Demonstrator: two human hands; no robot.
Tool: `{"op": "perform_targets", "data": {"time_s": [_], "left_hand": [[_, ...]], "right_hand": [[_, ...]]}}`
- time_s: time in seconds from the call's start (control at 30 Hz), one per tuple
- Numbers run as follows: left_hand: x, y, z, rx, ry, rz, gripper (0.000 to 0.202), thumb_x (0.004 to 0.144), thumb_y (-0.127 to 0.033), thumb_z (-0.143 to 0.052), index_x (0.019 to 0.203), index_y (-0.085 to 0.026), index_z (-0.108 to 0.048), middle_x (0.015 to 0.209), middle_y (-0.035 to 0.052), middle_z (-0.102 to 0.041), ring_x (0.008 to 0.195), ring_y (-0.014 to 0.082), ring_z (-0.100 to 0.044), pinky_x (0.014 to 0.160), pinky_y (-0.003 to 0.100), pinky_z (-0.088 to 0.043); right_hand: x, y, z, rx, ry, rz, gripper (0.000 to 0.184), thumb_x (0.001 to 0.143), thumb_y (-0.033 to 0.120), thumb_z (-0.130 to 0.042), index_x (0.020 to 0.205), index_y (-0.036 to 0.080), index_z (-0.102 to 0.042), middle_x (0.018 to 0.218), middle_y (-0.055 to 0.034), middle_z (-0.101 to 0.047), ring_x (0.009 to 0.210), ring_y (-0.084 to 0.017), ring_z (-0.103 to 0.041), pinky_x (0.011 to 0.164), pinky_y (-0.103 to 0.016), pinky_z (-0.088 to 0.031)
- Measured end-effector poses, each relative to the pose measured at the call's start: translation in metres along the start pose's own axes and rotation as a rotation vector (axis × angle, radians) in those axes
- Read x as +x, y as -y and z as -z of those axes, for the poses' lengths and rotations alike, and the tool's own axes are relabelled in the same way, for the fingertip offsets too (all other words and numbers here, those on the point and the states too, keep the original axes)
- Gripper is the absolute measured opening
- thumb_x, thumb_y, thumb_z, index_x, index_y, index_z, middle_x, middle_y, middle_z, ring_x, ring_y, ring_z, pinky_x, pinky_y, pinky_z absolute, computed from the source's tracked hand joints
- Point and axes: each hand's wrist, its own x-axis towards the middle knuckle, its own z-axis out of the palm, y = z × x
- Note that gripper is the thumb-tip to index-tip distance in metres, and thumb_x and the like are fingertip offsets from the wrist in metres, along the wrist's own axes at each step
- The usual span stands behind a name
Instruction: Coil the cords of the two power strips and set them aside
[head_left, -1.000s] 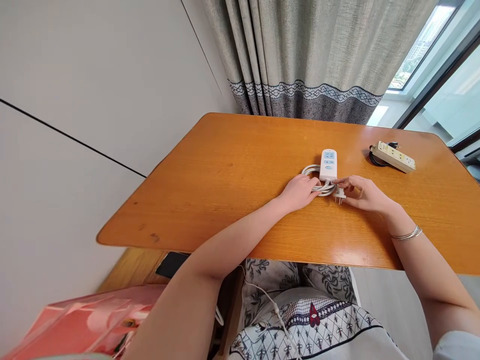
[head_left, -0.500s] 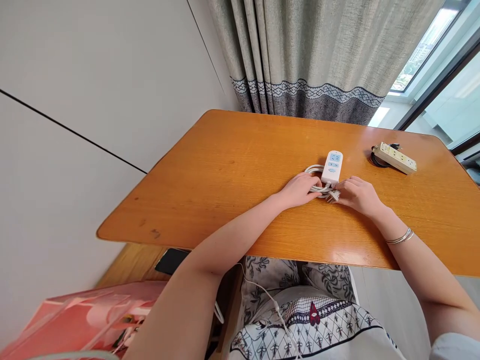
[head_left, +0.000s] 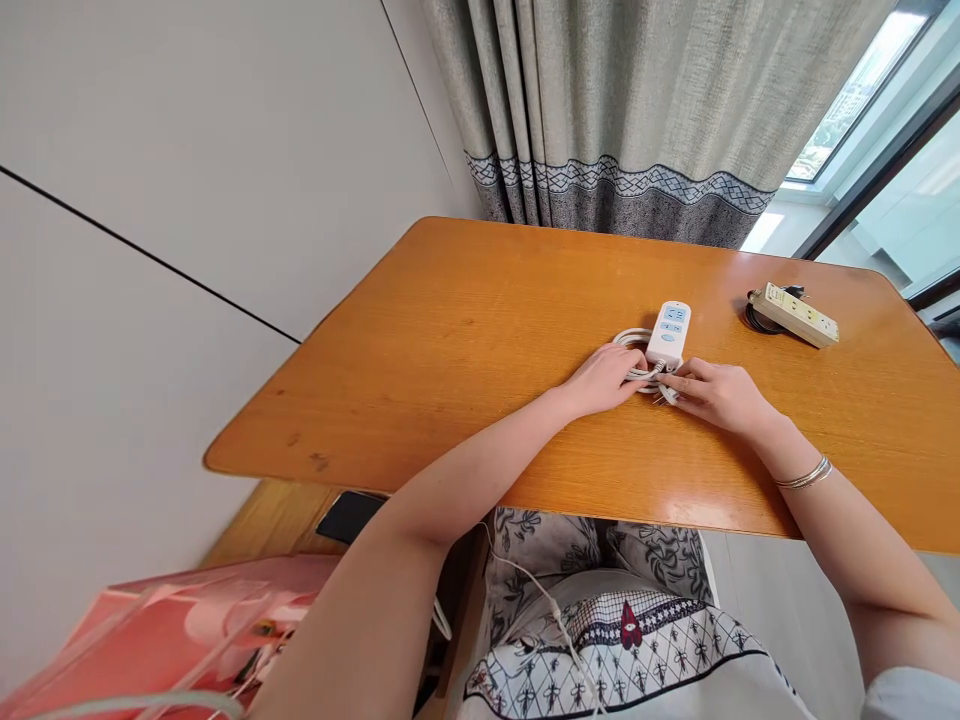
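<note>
A white power strip [head_left: 667, 335] with pale blue socket faces lies on the wooden table. Its white cord [head_left: 631, 336] is looped in a coil at the strip's left and near end. My left hand [head_left: 604, 380] is closed on the coiled cord, fingers partly hidden by the loops. On the other side, my right hand [head_left: 716, 394] has its thumb and fingers at the white plug [head_left: 667, 396], whose prongs point toward the table's near side. The fingertips of both hands nearly meet at the coil.
A second, cream power strip [head_left: 799, 314] with a black cord [head_left: 763, 320] lies farther right on the table [head_left: 420, 350]. Behind the table hangs a grey curtain [head_left: 637, 120]. A pink bag [head_left: 165, 630] and a dark flat object [head_left: 349, 516] are below the table's left front edge.
My right fingers have shifted slightly left over the plug and cord, and the plug has turned a little. My left hand stays on the coil. The view has shifted slightly.
</note>
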Motion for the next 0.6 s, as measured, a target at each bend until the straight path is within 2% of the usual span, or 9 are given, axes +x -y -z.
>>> {"op": "perform_targets", "data": {"time_s": [0.17, 0.43, 0.6], "left_hand": [[-0.001, 0.000, -0.002, 0.052, 0.001, -0.027, 0.009, 0.091, -0.024, -0.064, 0.098, -0.018, -0.061, 0.100, 0.0102, -0.072, 0.103, 0.0287, -0.067, 0.096, 0.048, -0.053], [-0.001, -0.002, -0.003, 0.050, 0.006, -0.044, 0.008, 0.094, -0.025, -0.060, 0.097, -0.018, -0.061, 0.101, 0.0105, -0.073, 0.103, 0.0287, -0.067, 0.096, 0.049, -0.052], [-0.001, -0.001, -0.006, 0.017, -0.022, -0.036, 0.007, 0.093, -0.024, -0.062, 0.097, -0.018, -0.060, 0.102, 0.0101, -0.072, 0.105, 0.0286, -0.066, 0.096, 0.049, -0.051]], "right_hand": [[0.002, 0.005, -0.003, 0.028, -0.061, -0.088, 0.043, 0.102, 0.041, -0.052, 0.140, 0.026, -0.065, 0.104, -0.0092, -0.069, 0.071, -0.013, -0.064, 0.062, -0.024, -0.050], [0.002, 0.011, 0.003, -0.099, -0.017, -0.077, 0.039, 0.099, 0.028, -0.055, 0.135, 0.029, -0.069, 0.100, -0.0083, -0.070, 0.073, -0.014, -0.064, 0.056, -0.024, -0.043], [0.004, 0.014, 0.005, -0.132, 0.025, -0.087, 0.037, 0.099, 0.027, -0.054, 0.134, 0.030, -0.069, 0.101, -0.0091, -0.071, 0.075, -0.016, -0.065, 0.056, -0.026, -0.041]]}}
